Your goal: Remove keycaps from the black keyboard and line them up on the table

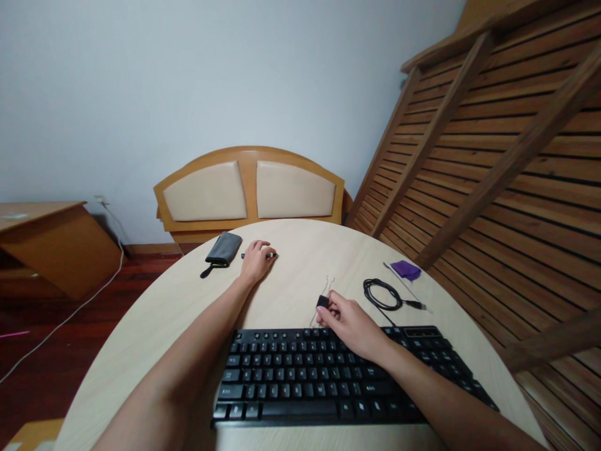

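Against a pale wall (211,75) and padded headboard (251,188), your left hand (256,259) curls over a dark pen (272,255) toward the rounded tabletop's (154,326) far edge, near a gray pouch (224,248); whether it grips cannot be told. Your right hand (350,322) pinches a black binder clip (322,301) beyond the keyboard (291,376) by the near edge. Coiled cable (385,307) and purple cloth (405,270) lie toward the right edge.

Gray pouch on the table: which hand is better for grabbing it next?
Probably the left hand: it is much nearer the gray pouch, though it is on a black pen-like thing. The right hand is farther away, holding a black binder clip.
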{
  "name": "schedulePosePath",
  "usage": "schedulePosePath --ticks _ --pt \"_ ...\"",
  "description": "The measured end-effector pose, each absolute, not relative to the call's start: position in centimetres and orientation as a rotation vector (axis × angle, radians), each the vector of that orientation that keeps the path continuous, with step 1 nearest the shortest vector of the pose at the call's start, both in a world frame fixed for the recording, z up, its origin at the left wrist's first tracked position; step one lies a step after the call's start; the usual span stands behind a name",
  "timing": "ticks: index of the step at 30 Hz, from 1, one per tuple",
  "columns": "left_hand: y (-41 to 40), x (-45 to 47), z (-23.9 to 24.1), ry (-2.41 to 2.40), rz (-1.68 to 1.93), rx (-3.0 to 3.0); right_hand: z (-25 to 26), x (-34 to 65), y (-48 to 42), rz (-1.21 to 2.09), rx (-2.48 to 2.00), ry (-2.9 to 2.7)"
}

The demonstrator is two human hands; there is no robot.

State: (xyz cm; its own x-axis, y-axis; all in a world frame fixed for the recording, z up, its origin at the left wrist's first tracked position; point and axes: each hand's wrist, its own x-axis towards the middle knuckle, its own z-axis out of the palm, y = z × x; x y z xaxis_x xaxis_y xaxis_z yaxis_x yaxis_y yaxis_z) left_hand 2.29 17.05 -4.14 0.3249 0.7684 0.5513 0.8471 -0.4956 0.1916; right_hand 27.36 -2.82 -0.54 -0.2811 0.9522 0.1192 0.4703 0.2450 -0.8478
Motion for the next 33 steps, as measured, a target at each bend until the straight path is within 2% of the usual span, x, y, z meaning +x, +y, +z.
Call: schedulePosePath --ticks 33 --pt "17.87 2.13 -5.04 -1.585 -0.916 -2.441 -0.88 27.45 -2.75 0.934 -1.306 -1.852"
